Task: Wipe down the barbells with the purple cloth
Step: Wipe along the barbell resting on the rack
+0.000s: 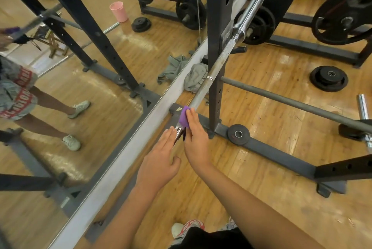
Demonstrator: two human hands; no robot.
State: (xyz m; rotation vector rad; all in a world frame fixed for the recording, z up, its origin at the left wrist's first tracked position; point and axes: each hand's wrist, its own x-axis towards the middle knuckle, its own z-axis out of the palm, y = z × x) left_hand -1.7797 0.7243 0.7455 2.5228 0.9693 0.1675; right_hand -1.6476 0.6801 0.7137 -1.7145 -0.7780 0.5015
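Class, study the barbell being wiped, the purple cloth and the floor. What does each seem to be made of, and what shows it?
Barbell: metal, likely steel; dull, speckled grey shaft, mirror-bright chrome-like sleeve at the far end.
Purple cloth: soft fabric, matte; it bends round the bar, exact weave unclear.
Floor: wood or wood-look boards, glossy; grain lines and light reflections show.

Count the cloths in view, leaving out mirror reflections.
2. The purple cloth sits on the barbell under the right hand. A crumpled grey rag lies on the floor against the mirror frame, behind that bar. More may be hidden behind the rack.
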